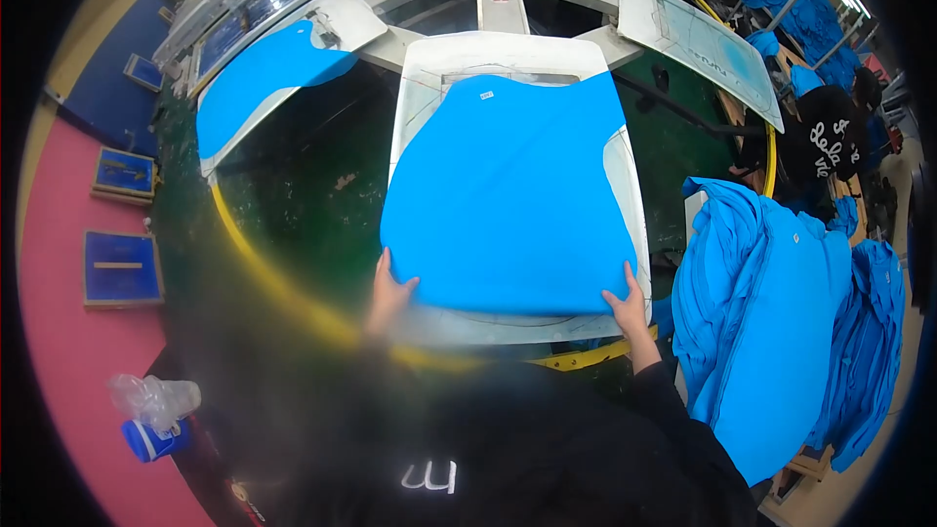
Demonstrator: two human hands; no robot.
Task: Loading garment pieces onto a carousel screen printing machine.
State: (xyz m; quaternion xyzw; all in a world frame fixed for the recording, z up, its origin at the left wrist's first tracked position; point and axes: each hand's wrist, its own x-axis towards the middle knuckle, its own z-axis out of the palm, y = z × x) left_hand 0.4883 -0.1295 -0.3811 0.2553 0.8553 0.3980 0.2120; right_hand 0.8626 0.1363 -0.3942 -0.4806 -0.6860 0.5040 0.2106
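We stand at a white printing board (420, 88), one surface of a round press whose other boards (698, 44) fan out around a green floor (303, 185), with a pink floor (68, 342) off to our left. A blue shirt (512, 200) lies flat over our board, its lower hem at the near edge. A pile of blue shirts (771, 312) sits close on the right, leaving little side room. Our left hand (387, 295) pinches the shirt's lower left corner, and our right hand (630, 304) pinches the lower right corner, each grip closed on the cloth.
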